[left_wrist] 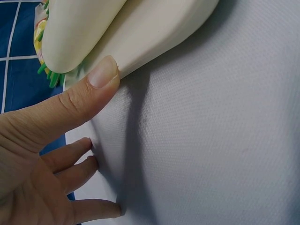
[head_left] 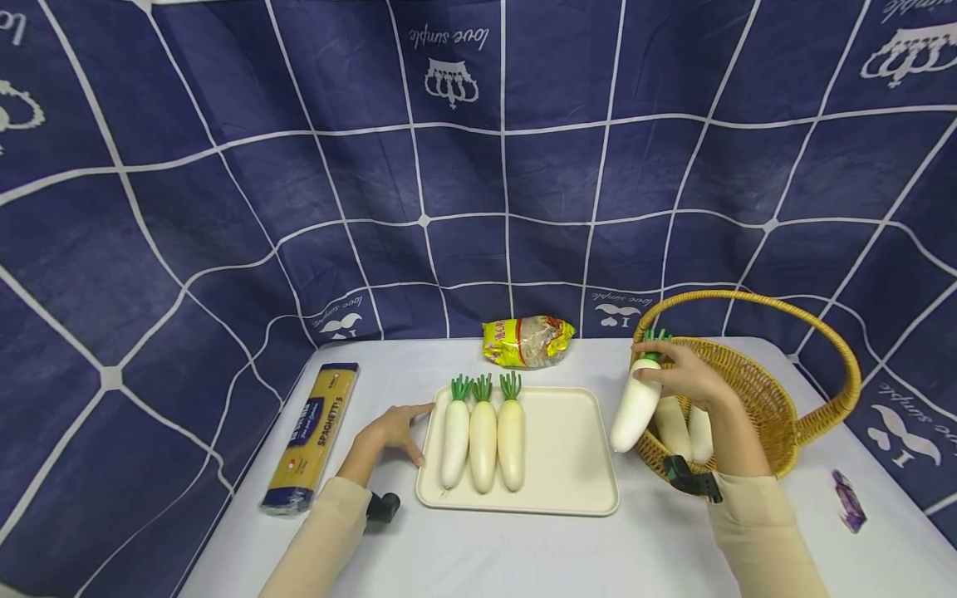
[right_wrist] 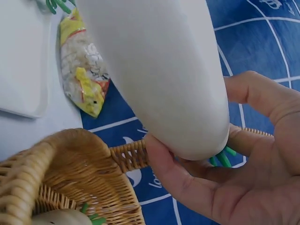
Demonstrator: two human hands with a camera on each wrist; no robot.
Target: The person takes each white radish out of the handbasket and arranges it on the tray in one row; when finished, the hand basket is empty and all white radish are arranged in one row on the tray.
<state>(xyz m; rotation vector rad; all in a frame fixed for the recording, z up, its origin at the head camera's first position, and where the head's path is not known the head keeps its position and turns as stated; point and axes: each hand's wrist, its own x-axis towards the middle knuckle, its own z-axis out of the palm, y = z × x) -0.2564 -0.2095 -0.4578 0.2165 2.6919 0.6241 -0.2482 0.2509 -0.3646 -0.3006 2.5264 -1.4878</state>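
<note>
Three white radishes with green tops, one of them a radish (head_left: 483,447) in the middle, lie side by side on the left half of a cream tray (head_left: 564,465). My left hand (head_left: 392,429) is at the tray's left edge, its thumb (left_wrist: 103,75) right at the rim and the other fingers spread over the tablecloth. Between its fingers and thumb my right hand (head_left: 691,378) grips another white radish (head_left: 635,407) near the leafy end, tilted over the left rim of a wicker basket (head_left: 763,407). More radishes (head_left: 673,428) lie inside that basket.
At the left lies a spaghetti pack (head_left: 314,436). Behind the tray is a yellow and clear plastic bag (head_left: 527,340). A small purple packet (head_left: 849,501) sits right of the basket, whose tall handle (head_left: 841,357) arches up. A blue checked cloth (head_left: 463,183) hangs behind.
</note>
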